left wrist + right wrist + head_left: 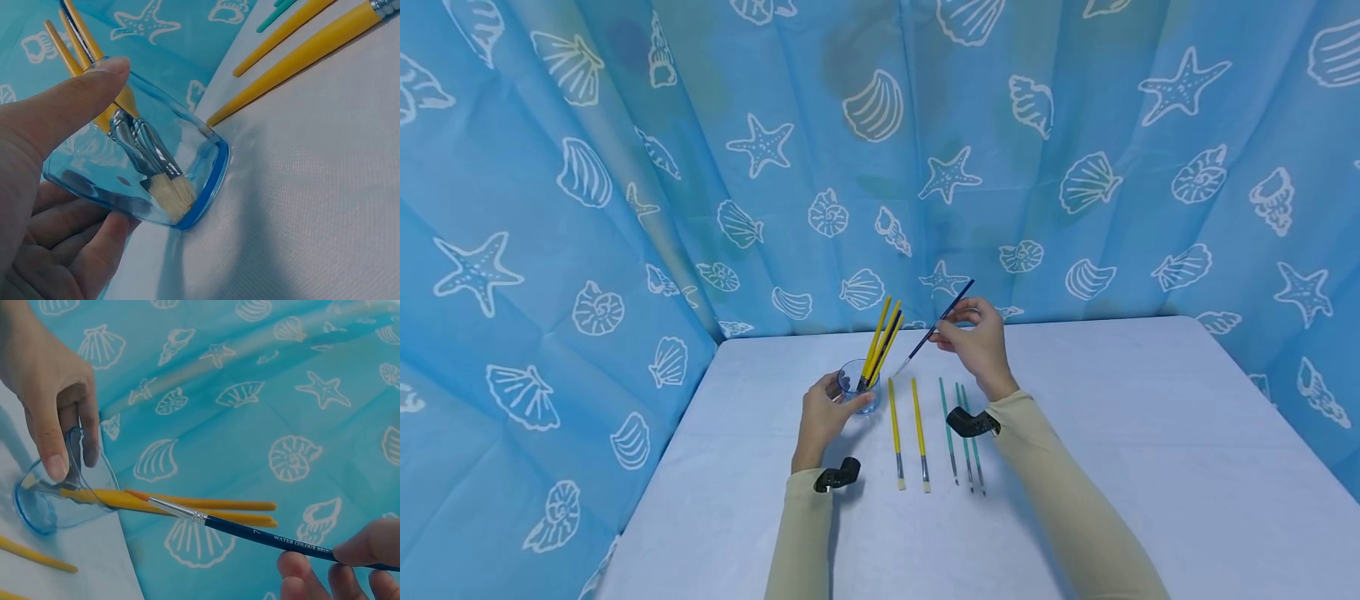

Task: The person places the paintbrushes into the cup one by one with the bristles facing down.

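My left hand (823,412) grips a clear blue cup (209,190), thumb on the near side and fingers around the far side. Inside lean yellow-handled paintbrushes (877,337) and a dark-handled one, bristles down. My right hand (981,342) pinches a dark blue watercolour brush (262,535) by its handle, to the right of the cup. That brush slants, its orange-brown bristles pointing down toward the cup and apart from the table. Whether the cup's base touches the table cannot be told.
Two yellow brushes (919,429) and three green brushes (949,429) lie side by side on the white table (1150,483), bristles toward me. Behind the table hangs a blue curtain (820,175) with white shells and starfish.
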{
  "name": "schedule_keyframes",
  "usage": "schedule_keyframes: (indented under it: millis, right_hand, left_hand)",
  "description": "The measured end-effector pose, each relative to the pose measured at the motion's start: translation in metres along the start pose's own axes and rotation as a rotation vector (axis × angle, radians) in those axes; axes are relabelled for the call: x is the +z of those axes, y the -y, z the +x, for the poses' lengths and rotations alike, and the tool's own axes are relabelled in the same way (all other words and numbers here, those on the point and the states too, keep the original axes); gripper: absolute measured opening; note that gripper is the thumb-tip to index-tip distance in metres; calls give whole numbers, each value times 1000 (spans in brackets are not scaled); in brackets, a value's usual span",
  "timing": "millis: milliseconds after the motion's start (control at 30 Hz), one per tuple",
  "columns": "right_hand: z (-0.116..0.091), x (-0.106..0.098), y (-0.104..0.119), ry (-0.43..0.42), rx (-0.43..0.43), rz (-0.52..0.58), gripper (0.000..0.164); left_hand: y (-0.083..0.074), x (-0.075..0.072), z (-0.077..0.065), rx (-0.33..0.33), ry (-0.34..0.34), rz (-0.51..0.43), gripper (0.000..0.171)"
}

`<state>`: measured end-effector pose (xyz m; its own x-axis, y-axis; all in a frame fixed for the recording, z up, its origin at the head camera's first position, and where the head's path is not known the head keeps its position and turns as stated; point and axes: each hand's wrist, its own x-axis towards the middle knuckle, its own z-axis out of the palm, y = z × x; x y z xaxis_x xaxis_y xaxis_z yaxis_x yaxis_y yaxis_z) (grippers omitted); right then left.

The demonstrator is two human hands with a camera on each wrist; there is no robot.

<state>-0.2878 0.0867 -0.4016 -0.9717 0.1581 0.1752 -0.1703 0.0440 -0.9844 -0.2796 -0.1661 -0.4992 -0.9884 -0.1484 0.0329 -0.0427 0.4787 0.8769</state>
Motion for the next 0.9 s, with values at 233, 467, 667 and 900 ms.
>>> schedule_keyframes:
  millis: [233, 467, 667, 900]
  right_hand:
    - [3, 17, 4, 4, 4, -16, 31]
    - [2, 36, -2, 26, -17, -14, 30]
    - [1, 49, -9, 41, -30, -14, 29]
    - [-1, 61, -19, 37, -16, -96, 29]
  left_hand:
    - [1, 2, 1, -12, -1, 11, 91]
    - [0, 1, 0, -23, -5, 7, 90]
    - [1, 1, -1, 15, -8, 9, 86]
    - [2, 1, 0, 11, -14, -2, 86]
